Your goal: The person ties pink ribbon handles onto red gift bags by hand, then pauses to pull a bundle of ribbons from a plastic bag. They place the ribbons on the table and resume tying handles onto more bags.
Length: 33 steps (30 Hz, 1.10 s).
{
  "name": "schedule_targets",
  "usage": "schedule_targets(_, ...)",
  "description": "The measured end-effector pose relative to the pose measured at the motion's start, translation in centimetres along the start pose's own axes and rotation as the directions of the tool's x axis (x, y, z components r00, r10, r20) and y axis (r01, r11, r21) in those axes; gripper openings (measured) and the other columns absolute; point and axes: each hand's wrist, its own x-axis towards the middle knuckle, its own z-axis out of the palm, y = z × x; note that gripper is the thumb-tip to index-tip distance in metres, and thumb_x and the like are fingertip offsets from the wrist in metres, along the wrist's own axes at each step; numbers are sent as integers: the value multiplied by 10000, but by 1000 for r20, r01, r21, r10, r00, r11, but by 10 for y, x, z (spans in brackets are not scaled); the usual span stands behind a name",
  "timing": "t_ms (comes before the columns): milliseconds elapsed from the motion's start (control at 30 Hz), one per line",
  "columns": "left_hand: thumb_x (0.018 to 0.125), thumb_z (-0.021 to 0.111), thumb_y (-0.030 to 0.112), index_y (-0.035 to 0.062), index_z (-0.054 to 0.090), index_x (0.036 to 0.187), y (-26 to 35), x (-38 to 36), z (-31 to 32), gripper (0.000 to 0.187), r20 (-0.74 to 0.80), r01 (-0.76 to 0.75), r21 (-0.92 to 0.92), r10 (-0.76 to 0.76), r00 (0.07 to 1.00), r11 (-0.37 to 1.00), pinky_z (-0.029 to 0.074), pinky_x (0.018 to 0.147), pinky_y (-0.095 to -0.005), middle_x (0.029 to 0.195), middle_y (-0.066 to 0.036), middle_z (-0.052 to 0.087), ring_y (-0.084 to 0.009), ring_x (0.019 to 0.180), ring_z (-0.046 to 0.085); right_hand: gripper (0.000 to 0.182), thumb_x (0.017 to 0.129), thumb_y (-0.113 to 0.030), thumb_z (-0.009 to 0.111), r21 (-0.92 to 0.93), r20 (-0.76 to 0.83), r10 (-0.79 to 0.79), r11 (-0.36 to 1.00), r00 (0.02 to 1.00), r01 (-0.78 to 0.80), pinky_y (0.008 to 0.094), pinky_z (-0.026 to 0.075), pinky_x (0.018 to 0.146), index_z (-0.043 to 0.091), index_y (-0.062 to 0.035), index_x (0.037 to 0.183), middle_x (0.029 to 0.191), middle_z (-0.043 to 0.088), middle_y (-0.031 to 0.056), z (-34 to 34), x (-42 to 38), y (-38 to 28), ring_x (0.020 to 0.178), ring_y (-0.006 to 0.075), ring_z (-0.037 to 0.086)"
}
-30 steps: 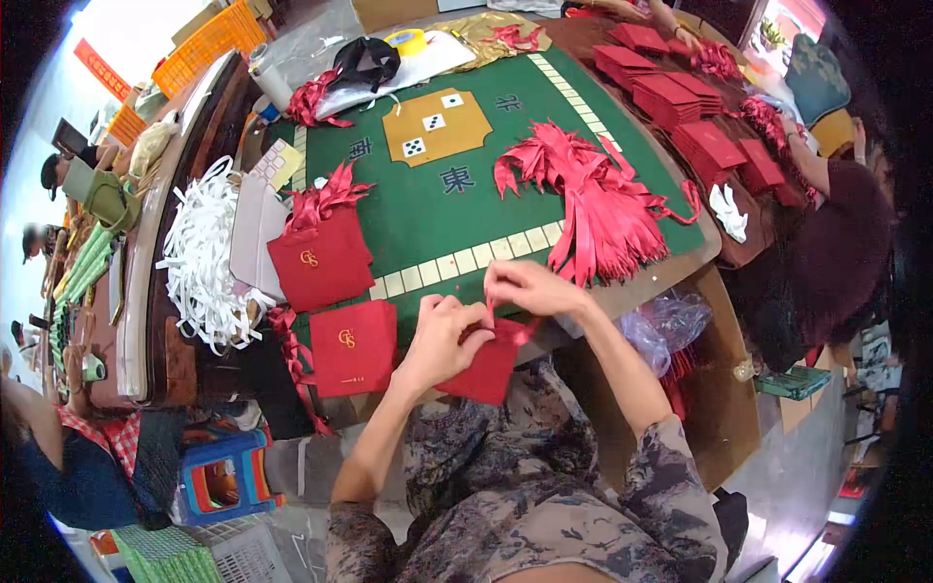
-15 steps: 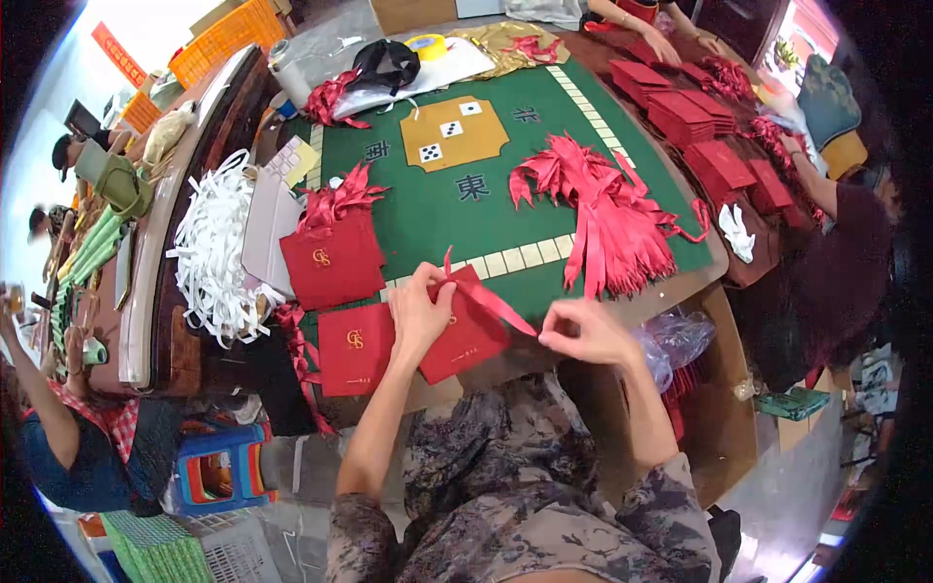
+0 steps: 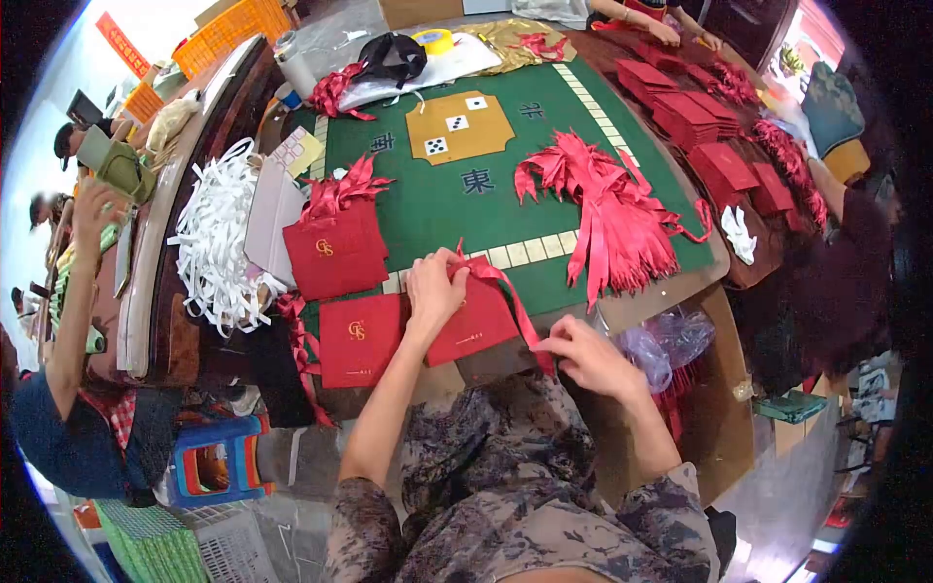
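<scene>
A red envelope with pale lettering (image 3: 473, 325) lies flat at the table's near edge. My left hand (image 3: 434, 289) is closed at its top edge, pinching the red ribbon (image 3: 513, 299) there. From those fingers the ribbon runs down to the right, slightly curved. My right hand (image 3: 591, 358) pinches it near its lower end, just off the table edge. To the left of my left hand lies another red envelope (image 3: 360, 340) with a gold logo. Behind that is a stack of red envelopes (image 3: 335, 251) with ribbons bunched at the top.
A pile of red ribbons (image 3: 607, 209) lies on the green tabletop (image 3: 408, 204). White straps (image 3: 219, 248) heap up at left. More red envelopes (image 3: 685, 117) fill the right-hand table, where other people's hands work. A cardboard box (image 3: 714, 428) stands below at right.
My right hand has moved slightly down and right, and the ribbon now curves and hangs past its fingers. My left hand stays at the envelope's top. At left, another person's arm has risen.
</scene>
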Motion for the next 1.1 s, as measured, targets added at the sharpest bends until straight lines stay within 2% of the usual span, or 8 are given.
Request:
schedule_targets(100,806,736,188,80,650,919,4,1,2,179,15,-4,27,4,1000,1000,471,786,-471,888,-140,669,-358,888,617,406,721,25,710,-183,-74,-77,981,994,62,406,491,822,677,-126,1096,1047,554,101,19,-2,4,996,304,564)
schedule_targets(267,833,710,186,61,657,927,7,-8,7,166,23,-94,-67,96,995,993,486,758,-470,885,-148,678,-356,860,633,285,725,-97,782,-119,-120,-182,979,976,168,400,501,781,679,-96,991,971,595,69,27,3,11,935,305,585)
schedule_targets(333,843,700,177,56,664,951,16,-15,0,166,43,-122,-115,127,991,986,485,769,-469,893,-154,674,-359,865,629,197,764,-102,773,-81,-354,-196,981,915,178,397,503,765,654,-59,916,944,613,72,27,13,-1,890,306,595)
schedule_targets(433,862,691,173,48,682,1024,34,-31,-17,205,-54,-198,-140,192,980,970,490,811,-440,916,-164,666,-354,889,624,179,797,-130,762,-99,-393,-171,985,903,143,400,497,749,625,-39,869,902,619,91,22,29,-17,848,309,602)
schedule_targets(500,879,685,155,30,683,1046,48,-46,-38,209,-137,-190,-340,151,979,921,503,838,-395,954,-157,673,-327,918,643,173,812,-148,745,-126,-367,-166,984,915,129,412,488,719,618,-44,866,841,612,116,26,39,-21,797,322,605)
schedule_targets(633,885,687,55,14,689,1080,68,-82,-67,200,17,-21,-607,39,999,795,527,821,-302,998,-97,697,-177,937,669,178,843,-176,713,-129,-335,-127,988,934,88,422,477,665,592,-70,919,803,593,105,42,65,-26,740,325,612)
schedule_targets(900,904,682,48,-7,661,1174,36,-85,-60,276,-7,166,-609,-214,977,775,530,759,-261,967,-92,697,-122,862,661,182,872,-183,680,-109,-214,-130,988,968,109,437,488,659,555,-69,937,858,606,109,49,86,-48,756,326,631)
schedule_targets(1100,908,690,80,-11,690,1095,18,-87,-52,208,178,255,-748,-185,966,612,541,740,-256,941,-53,718,-100,831,673,192,888,-207,675,-137,-169,-159,981,973,137,443,493,669,557,-63,937,872,607,112,52,88,-46,786,327,643)
